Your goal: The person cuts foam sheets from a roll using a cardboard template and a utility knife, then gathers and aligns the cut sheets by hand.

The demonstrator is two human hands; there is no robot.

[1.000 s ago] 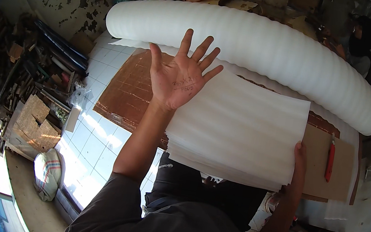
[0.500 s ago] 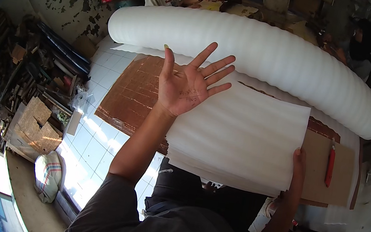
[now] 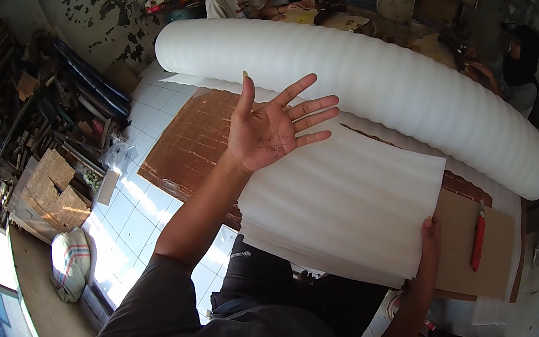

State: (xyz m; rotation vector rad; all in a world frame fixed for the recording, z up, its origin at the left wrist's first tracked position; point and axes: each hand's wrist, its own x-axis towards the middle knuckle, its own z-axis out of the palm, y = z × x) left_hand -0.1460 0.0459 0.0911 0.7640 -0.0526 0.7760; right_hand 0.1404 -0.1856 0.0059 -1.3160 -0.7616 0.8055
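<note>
My left hand (image 3: 265, 131) is raised over the work surface, palm up, fingers spread and nothing in it. Small pen marks show on the palm. Under it lies a stack of white foam sheets (image 3: 343, 194), its near edge hanging close to my body. My right hand (image 3: 431, 236) grips the right edge of this stack, thumb on top; the other fingers are mostly hidden. To the right, a red utility knife (image 3: 478, 242) rests on a brown cardboard sheet (image 3: 494, 257). Behind the stack stretches a large roll of white foam (image 3: 363, 67).
A worn brown board (image 3: 180, 133) lies under the stack. Scrap wood (image 3: 4, 105) is piled at left, near a white sack (image 3: 69, 264). Beyond the roll, a person in a white shirt (image 3: 229, 0) and another in dark headwear (image 3: 523, 60) sit at a work table.
The view has shifted slightly, so the roll and stack sit a little lower. My left hand stays raised and spread; my right hand keeps its place on the stack's edge.
</note>
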